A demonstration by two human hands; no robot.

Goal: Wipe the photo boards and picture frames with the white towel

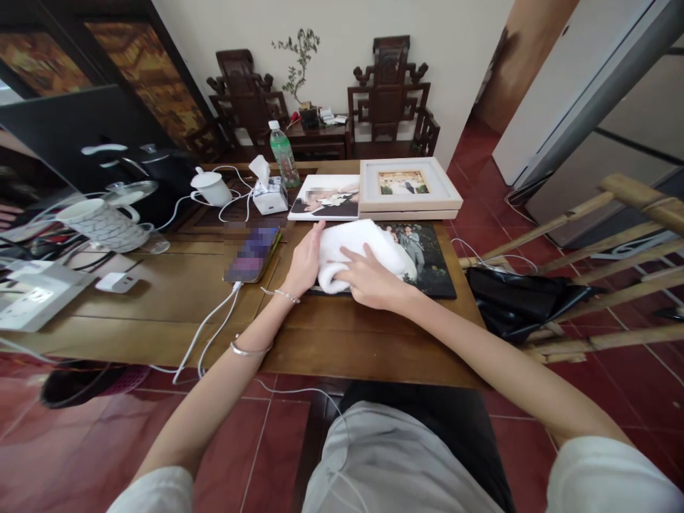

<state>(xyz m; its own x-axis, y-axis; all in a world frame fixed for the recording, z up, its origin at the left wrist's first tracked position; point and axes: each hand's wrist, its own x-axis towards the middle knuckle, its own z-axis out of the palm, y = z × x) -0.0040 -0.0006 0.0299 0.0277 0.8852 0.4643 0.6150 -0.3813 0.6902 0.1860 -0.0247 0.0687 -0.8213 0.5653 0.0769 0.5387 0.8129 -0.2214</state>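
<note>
A white cloth [368, 246], folded and bunched, lies over the left part of a dark photo panel [435, 267] on the wooden table. My right hand [371, 278] is on the cloth, gripping its near side with some fingers spread over the top. At the cloth's left side, my left hand [306, 262] rests along the panel's left edge, its fingers stretched out and pressed to no visible object of its own. The panel's right part shows a person in a grey suit; the cloth covers much of the rest.
Behind the panel are a white-framed picture [409, 187] and another photo panel [325, 196]. To the left lie a phone [251, 255] with a white cable, a tissue box [270, 196], a green-labelled bottle [284, 153], cups and a power strip [40, 296]. A bamboo chair [603, 249] stands right.
</note>
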